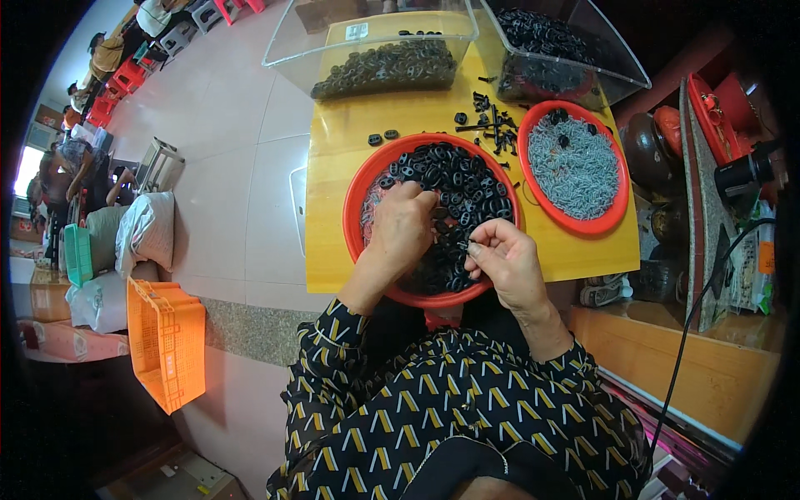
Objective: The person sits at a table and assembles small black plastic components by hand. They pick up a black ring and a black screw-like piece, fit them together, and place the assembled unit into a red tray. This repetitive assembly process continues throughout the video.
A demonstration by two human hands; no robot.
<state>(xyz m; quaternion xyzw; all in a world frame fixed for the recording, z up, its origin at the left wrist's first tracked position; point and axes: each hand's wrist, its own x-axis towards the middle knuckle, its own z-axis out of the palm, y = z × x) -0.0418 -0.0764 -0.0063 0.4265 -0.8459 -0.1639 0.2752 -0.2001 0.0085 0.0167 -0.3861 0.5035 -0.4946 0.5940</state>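
A red basin point(351, 218) heaped with small black oval plastic pieces with holes point(454, 171), like cord locks, sits in front of me. Some small pale metal bits show along its left side. My left hand point(402, 223) is over the pile, its fingers curled down among the black pieces; what they hold is hidden. At the basin's right rim my right hand point(505, 257) pinches a tiny piece between thumb and fingertips, too small to name. Right of the basin, a red bowl point(614, 218) holds many small silvery metal pieces point(573, 171), like springs, with a few black ones on top.
A yellow table point(333, 167) carries everything. Two clear plastic bins point(375, 71) point(575, 50) of dark small parts stand at its far edge. Loose black parts point(497, 129) lie between basin and bowl. An orange crate point(167, 346) is on the floor at left; people sit far left.
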